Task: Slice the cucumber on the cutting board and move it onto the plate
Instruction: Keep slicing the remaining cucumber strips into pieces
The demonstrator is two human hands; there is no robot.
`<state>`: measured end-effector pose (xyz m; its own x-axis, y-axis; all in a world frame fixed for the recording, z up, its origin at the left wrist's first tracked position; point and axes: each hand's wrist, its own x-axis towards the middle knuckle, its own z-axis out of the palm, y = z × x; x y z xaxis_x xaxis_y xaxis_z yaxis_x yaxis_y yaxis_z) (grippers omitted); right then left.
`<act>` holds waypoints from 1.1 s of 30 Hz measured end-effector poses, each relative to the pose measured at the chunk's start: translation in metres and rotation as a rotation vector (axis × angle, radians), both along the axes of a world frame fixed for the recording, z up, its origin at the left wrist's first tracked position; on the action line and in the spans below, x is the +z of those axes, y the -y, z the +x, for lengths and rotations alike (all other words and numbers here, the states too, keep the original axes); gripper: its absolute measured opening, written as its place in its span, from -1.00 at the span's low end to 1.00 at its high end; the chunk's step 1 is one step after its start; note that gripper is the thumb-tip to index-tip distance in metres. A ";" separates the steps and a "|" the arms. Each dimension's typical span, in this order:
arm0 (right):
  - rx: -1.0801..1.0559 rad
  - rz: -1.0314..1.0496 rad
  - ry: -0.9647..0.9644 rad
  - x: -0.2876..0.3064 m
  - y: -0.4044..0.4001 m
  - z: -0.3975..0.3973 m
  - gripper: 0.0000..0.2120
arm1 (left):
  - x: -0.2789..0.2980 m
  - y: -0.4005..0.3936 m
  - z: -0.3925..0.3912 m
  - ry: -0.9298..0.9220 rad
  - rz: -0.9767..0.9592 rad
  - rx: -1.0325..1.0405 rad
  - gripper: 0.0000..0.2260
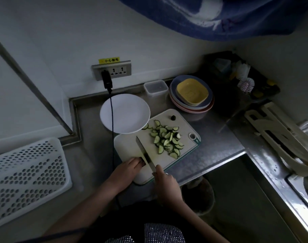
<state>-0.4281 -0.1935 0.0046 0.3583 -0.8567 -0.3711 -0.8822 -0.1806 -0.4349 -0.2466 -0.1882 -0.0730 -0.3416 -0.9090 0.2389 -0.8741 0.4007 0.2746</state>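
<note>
The right hand [164,181] is wrapped around the handle of a kitchen knife [144,153], index finger stretched along the spine, and the blade lies angled across the near left part of the white cutting board [183,153]. The left hand [127,168] has its fingers curled down, pinning a small dark cucumber end [142,161] against the board, right beside the blade. A loose heap of half-moon cucumber slices [168,140] is spread over the middle and far side of the board, and one small dark stub [173,117] sits apart near the far edge. The white plate [132,111] sits with its near rim overlapping the board's far left corner, with nothing on it. A black cable [112,123] runs down from a plug at the wall socket [113,70] and crosses the plate. Behind the board stand a clear lidded container [156,88] and a stack of plates topped by a yellow square dish [192,92]. A white perforated tray [27,178] lies at the far left.
</note>
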 end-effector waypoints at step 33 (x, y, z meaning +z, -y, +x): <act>0.019 -0.003 -0.098 -0.022 -0.001 -0.001 -0.87 | 0.005 -0.003 0.002 0.070 -0.059 0.010 -0.72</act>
<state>-0.4287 -0.1922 -0.0176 0.3369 -0.8512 -0.4023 -0.9167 -0.1992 -0.3463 -0.2450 -0.1856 -0.0680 -0.3508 -0.8974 0.2677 -0.8943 0.4058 0.1885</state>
